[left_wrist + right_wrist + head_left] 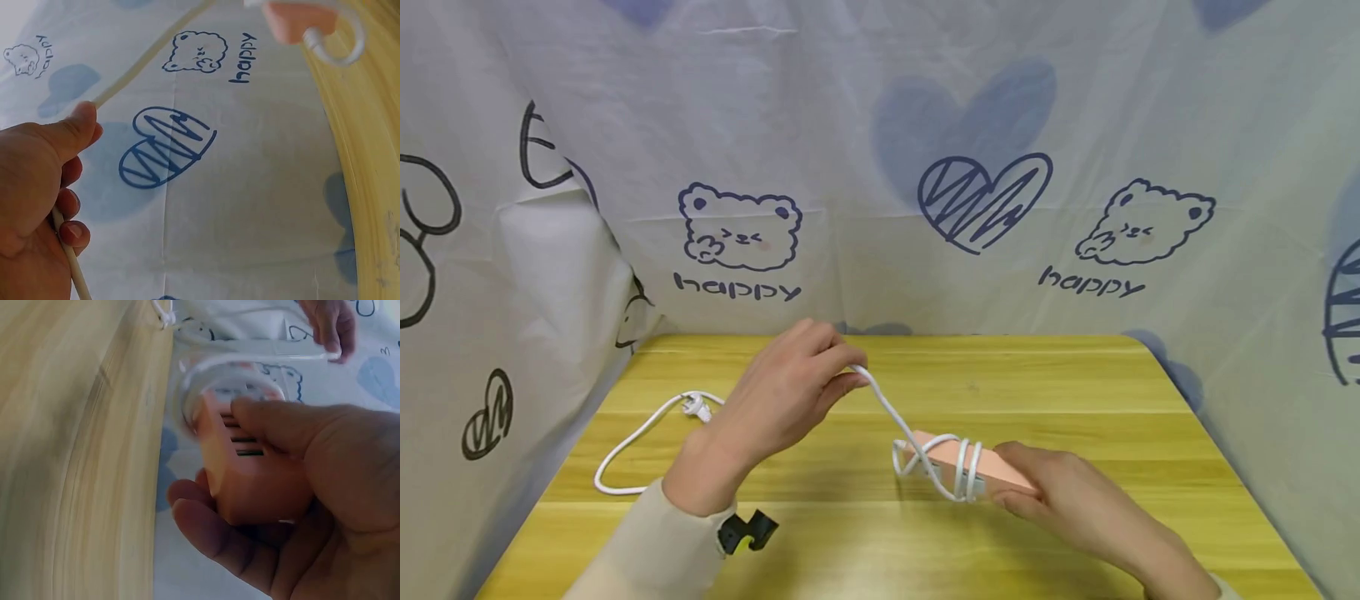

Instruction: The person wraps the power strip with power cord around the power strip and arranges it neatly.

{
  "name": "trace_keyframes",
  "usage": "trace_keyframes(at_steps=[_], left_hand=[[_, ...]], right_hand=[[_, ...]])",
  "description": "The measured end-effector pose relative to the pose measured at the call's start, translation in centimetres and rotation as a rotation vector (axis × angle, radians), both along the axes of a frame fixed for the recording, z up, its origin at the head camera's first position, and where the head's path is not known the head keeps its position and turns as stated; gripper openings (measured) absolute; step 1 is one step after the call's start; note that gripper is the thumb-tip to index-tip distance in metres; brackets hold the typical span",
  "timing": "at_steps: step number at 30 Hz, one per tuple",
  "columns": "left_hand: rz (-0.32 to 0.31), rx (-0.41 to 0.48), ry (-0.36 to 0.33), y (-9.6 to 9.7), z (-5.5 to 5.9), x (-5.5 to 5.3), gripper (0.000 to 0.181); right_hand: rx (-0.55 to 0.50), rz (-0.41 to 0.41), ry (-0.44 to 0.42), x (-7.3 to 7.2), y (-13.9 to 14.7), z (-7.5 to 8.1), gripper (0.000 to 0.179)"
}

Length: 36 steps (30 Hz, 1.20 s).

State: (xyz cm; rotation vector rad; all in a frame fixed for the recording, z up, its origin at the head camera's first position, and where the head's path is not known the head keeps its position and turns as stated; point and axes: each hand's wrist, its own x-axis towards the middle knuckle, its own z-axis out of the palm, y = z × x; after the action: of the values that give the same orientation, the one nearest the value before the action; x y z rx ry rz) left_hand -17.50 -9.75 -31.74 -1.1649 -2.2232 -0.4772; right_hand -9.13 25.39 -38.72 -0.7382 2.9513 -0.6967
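Observation:
A pink power strip (946, 452) with slots in its side is held above the table by my right hand (1078, 497), thumb on one face and fingers round the other end. Several turns of its white cord (891, 408) wrap the far end of the strip. My left hand (782, 392) pinches the cord between thumb and fingers, up and to the left of the strip. In the left wrist view the cord (140, 62) runs out straight past the thumb. The cord's white plug (697, 407) lies on the table at the left, partly beside my left forearm.
The wooden table (850, 550) has a loose loop of cord on its left side. A white cloth (850, 150) printed with bears and hearts hangs behind and on both sides. A black device (747, 532) sits at my left cuff.

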Motion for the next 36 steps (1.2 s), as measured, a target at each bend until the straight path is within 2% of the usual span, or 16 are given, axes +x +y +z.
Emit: trace_keyframes(at_steps=[4,8,13,16,18,20,22,24,26,28,32,34,36], left_hand=[[-0.038,-0.013,-0.027,1.1,0.5,-0.7,0.015],[-0.048,-0.02,-0.065,2.0,1.0,-1.2,0.015],[-0.067,-0.034,-0.106,3.0,1.5,-1.5,0.016],[-0.068,-0.039,-0.166,3.3,1.4,-1.9,0.017],[-0.061,-0.034,-0.239,3.5,1.2,-2.4,0.018],[-0.046,-0.026,-0.339,3.5,0.5,-3.0,0.017],[-0.033,-0.019,-0.459,3.6,-0.6,-3.8,0.017],[-0.016,-0.013,-0.567,3.7,-2.1,-4.5,0.017],[-0.004,-0.005,-0.649,3.8,-3.6,-5.2,0.017],[0.004,-0.015,-0.688,3.9,-4.9,-5.5,0.018],[-0.014,-0.034,-0.701,4.5,-6.9,-5.8,0.023],[-0.033,-0.021,-0.727,4.7,-7.8,-5.7,0.023],[-0.045,0.031,-0.782,4.8,-8.6,-5.3,0.018]], right_hand=[[-0.035,0.129,-0.041,0.6,-0.2,0.3,0.032],[-0.057,0.165,-0.077,0.9,-0.7,0.6,0.034],[-0.151,0.21,-0.2,1.1,-1.0,1.0,0.031],[-0.24,0.26,-0.257,1.2,-1.0,1.1,0.031],[-0.303,0.3,-0.26,1.2,-1.1,1.0,0.033],[-0.357,0.33,-0.246,1.0,-1.2,0.8,0.035],[-0.411,0.349,-0.234,0.7,-1.3,0.4,0.037],[-0.453,0.344,-0.24,0.4,-1.5,-0.1,0.037],[-0.502,0.323,-0.289,0.1,-1.8,-0.7,0.037],[-0.565,0.318,-0.357,-0.2,-2.1,-1.3,0.038],[-0.707,0.344,-0.455,-0.4,-2.7,-1.9,0.037],[-0.787,0.343,-0.465,-0.5,-3.2,-2.0,0.036],[-0.84,0.308,-0.414,-0.6,-3.6,-2.0,0.035]])
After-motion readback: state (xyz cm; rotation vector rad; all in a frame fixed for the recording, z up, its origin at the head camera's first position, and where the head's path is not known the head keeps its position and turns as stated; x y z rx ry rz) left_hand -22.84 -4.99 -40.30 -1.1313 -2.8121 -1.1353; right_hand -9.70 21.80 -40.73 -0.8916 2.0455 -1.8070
